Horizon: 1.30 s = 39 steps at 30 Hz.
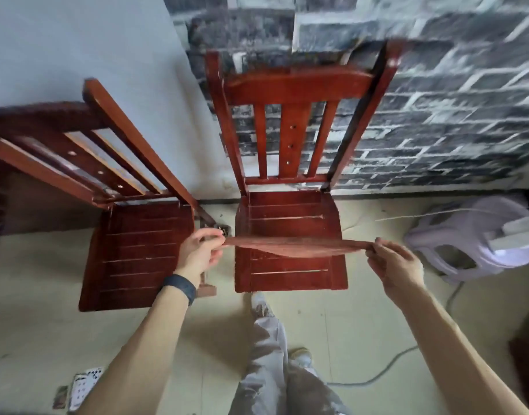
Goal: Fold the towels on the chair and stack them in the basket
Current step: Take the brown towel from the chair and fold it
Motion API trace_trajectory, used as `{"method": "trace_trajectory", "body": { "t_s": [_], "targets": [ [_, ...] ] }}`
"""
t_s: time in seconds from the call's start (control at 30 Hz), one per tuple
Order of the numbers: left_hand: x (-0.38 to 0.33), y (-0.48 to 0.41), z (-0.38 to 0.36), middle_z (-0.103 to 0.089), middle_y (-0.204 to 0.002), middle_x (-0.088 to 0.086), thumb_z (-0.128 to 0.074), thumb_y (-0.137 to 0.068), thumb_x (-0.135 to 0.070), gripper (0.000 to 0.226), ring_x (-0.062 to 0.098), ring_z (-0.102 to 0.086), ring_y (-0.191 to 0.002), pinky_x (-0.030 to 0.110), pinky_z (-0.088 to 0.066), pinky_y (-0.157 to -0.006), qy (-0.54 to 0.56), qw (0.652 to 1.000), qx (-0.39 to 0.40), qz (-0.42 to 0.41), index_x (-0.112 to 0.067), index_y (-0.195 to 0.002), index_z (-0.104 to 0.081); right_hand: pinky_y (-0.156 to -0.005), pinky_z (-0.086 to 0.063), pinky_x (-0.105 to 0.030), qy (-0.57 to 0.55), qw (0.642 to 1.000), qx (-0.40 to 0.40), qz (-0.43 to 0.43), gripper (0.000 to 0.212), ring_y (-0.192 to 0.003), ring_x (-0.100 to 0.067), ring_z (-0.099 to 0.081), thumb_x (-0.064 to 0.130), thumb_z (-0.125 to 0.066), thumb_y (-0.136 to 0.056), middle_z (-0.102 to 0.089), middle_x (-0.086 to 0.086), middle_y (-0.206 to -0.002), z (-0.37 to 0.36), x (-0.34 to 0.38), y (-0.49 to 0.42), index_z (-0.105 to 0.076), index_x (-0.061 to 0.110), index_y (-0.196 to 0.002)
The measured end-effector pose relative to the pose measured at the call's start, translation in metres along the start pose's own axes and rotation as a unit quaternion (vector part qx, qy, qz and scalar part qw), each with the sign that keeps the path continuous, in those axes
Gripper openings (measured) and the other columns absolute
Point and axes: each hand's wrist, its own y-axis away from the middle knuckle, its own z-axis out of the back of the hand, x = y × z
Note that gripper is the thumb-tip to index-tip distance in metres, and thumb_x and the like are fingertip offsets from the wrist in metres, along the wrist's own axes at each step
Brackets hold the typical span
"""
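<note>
Above the chair [290, 205] seat, fingertips [217, 235] and thumb of the left hand [200, 250] pinch one end of the reddish-brown towel [296, 247]; the right hand [392, 265] pinches the other end likewise. I see the towel stretched between them, sagging slightly mid-span. A second chair [137, 253] stands to the left, and a lilac plastic object [455, 235] lies on the floor to the right.

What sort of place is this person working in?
Probably a plain indoor room, maybe a home or workshop corner: two red-brown wooden slat-back chairs stand on a pale floor before a grey brick-pattern wall, with a grey cable trailing loose.
</note>
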Motion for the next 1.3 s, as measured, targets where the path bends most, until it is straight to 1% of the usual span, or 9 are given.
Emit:
{"method": "trace_trajectory", "body": {
  "t_s": [0.17,0.43,0.5,0.6,0.77,0.87,1.0,1.17,1.3],
  "targets": [
    [-0.088,0.069,0.019,-0.073,-0.085,0.014,-0.067,-0.090,-0.007,0.013,0.005,-0.056,-0.047,0.019,-0.036,-0.047,-0.037,0.995,0.014,-0.089,-0.017,-0.097,-0.073,-0.067,-0.056,-0.015,0.035,0.993,0.074,0.084,0.023,-0.072,-0.016,-0.063,-0.009,-0.057,-0.093,-0.068,-0.009,-0.087,-0.009,0.085,0.073,-0.071,0.009,-0.088],
    [-0.181,0.135,0.047,-0.073,-0.071,-0.001,-0.062,-0.093,-0.012,0.019,0.008,-0.052,-0.056,0.024,-0.040,-0.064,-0.036,0.985,0.014,-0.170,-0.023,-0.084,-0.075,-0.067,-0.058,-0.017,0.090,0.970,0.146,0.175,0.030,-0.080,-0.020,-0.068,-0.012,-0.058,-0.082,-0.074,-0.013,-0.095,-0.009,0.165,0.134,-0.074,0.005,-0.100],
    [-0.192,0.139,0.052,-0.074,-0.089,0.003,-0.065,-0.091,-0.016,0.015,0.014,-0.054,-0.073,0.029,-0.044,-0.076,-0.066,0.983,0.015,-0.173,-0.023,-0.090,-0.078,-0.072,-0.055,-0.024,0.262,0.920,0.140,0.256,0.037,-0.081,-0.019,-0.069,0.001,-0.069,-0.074,-0.076,-0.004,-0.090,-0.012,0.173,0.143,-0.076,0.016,-0.106],
    [-0.201,0.142,0.057,-0.070,-0.099,-0.002,-0.076,-0.081,-0.018,0.027,0.016,-0.061,-0.097,0.032,-0.049,-0.088,-0.171,0.962,0.050,-0.205,-0.025,-0.107,-0.076,-0.079,-0.050,-0.032,0.502,0.751,0.080,0.421,0.031,-0.090,-0.026,-0.067,0.019,-0.075,-0.081,-0.071,-0.002,-0.097,-0.016,0.181,0.150,-0.075,0.029,-0.110],
    [-0.200,0.143,0.054,-0.075,-0.099,-0.001,-0.070,-0.087,-0.039,0.024,0.020,-0.067,-0.097,0.024,-0.048,-0.077,-0.458,0.809,-0.104,-0.354,-0.023,-0.103,-0.077,-0.067,-0.057,-0.038,0.584,0.584,0.033,0.563,0.019,-0.084,-0.030,-0.067,0.024,-0.061,-0.097,-0.060,-0.006,-0.107,-0.015,0.186,0.132,-0.075,0.020,-0.109],
    [-0.200,0.134,0.055,-0.071,-0.102,0.001,-0.066,-0.090,-0.042,0.025,0.022,-0.065,-0.097,0.028,-0.048,-0.076,-0.478,0.757,-0.143,-0.421,-0.021,-0.099,-0.077,-0.062,-0.060,-0.044,0.575,0.533,0.018,0.621,0.015,-0.093,-0.031,-0.063,0.020,-0.064,-0.095,-0.058,-0.009,-0.116,-0.016,0.192,0.121,-0.072,0.014,-0.107],
    [-0.197,0.116,0.061,-0.066,-0.106,-0.004,-0.059,-0.095,-0.038,0.026,0.019,-0.061,-0.101,0.030,-0.050,-0.077,-0.526,0.688,-0.120,-0.485,-0.020,-0.104,-0.076,-0.055,-0.057,-0.041,0.600,0.452,0.025,0.660,0.017,-0.081,-0.032,-0.062,0.007,-0.070,-0.088,-0.063,-0.008,-0.092,-0.011,0.196,0.096,-0.064,0.008,-0.104],
    [-0.176,0.081,0.058,-0.070,-0.097,0.000,-0.056,-0.097,-0.034,0.022,0.024,-0.065,-0.095,0.035,-0.054,-0.073,-0.558,0.659,-0.095,-0.495,-0.026,-0.109,-0.073,-0.056,-0.057,-0.040,0.629,0.402,0.074,0.661,0.004,-0.076,-0.031,-0.063,0.012,-0.066,-0.091,-0.061,-0.007,-0.080,-0.010,0.183,0.064,-0.065,0.008,-0.091],
    [-0.157,0.047,0.041,-0.072,-0.099,-0.001,-0.047,-0.101,-0.033,0.021,0.025,-0.066,-0.093,0.034,-0.048,-0.077,-0.645,0.598,-0.060,-0.472,-0.027,-0.113,-0.063,-0.060,-0.059,-0.043,0.719,0.400,0.108,0.558,0.012,-0.086,-0.033,-0.066,0.013,-0.071,-0.086,-0.063,-0.010,-0.087,-0.027,0.176,0.037,-0.064,0.008,-0.094]
  ]
}}
